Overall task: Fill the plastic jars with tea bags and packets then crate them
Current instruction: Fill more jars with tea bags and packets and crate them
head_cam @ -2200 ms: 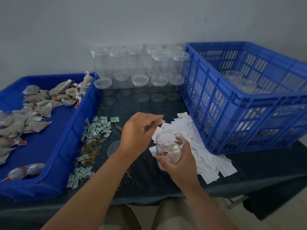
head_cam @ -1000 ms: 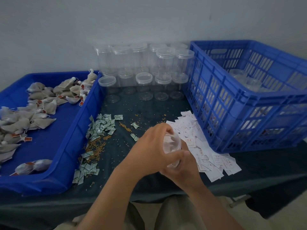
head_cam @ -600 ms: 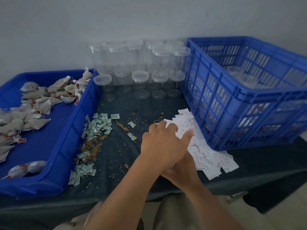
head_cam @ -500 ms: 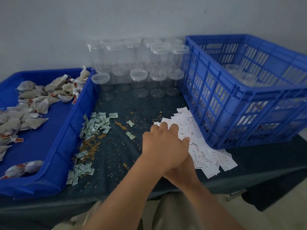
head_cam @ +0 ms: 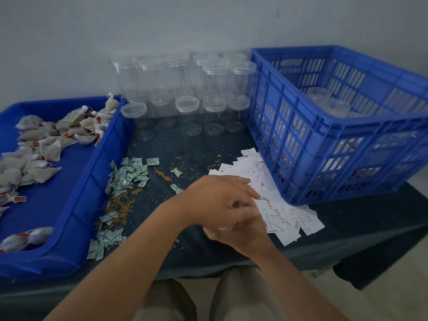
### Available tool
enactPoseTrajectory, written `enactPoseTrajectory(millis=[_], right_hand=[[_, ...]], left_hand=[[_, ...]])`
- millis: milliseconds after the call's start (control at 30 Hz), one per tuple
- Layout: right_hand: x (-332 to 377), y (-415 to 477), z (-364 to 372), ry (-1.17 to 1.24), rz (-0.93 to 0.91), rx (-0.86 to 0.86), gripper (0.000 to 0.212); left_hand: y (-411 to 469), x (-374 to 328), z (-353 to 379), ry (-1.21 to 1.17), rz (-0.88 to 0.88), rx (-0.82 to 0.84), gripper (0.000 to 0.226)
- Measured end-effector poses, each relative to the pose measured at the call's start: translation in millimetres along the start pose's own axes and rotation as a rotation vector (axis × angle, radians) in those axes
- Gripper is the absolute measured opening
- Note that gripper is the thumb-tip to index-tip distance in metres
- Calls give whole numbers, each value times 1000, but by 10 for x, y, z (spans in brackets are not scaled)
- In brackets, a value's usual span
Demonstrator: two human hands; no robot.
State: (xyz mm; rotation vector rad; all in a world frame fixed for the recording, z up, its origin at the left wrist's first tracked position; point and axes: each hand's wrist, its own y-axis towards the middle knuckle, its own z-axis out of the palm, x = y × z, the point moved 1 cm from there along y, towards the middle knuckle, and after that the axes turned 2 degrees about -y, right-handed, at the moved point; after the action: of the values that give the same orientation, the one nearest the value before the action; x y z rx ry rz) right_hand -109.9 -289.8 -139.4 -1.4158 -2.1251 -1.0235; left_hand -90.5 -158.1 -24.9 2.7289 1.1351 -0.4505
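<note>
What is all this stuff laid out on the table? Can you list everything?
tray: one, blue, left side of the table
tea bags: many, beige with red tags, in the tray
small packets: many, green and white, scattered beside the tray
loose grains: scattered, brown, among those packets
paper packets: a pile, white, in front of the crate
jars: many, clear with lids, stacked at the back by the wall
crate: one, blue, right side
crated jars: at least two, clear, inside the crate
table cover: one, dark
left hand: laid over the right hand, fingers straight
right hand: underneath; whatever it holds is hidden
</note>
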Motion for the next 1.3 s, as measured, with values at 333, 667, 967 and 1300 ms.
enactPoseTrajectory(millis=[333,667,967,1300], right_hand=[[94,1,-16,143,-33,-19,46],[20,0,-119,472,71,29,64],[71,-1,-36,270,93,65,41],[-1,42,-63,92,-16,-8,70]], left_hand=[[38,-259,79,72,-687,-58,70],[45,24,-230,-182,-19,222,52],[147,-315,-75,41,-788,1,82],[-45,-37,106,61,-138,-133,38]])
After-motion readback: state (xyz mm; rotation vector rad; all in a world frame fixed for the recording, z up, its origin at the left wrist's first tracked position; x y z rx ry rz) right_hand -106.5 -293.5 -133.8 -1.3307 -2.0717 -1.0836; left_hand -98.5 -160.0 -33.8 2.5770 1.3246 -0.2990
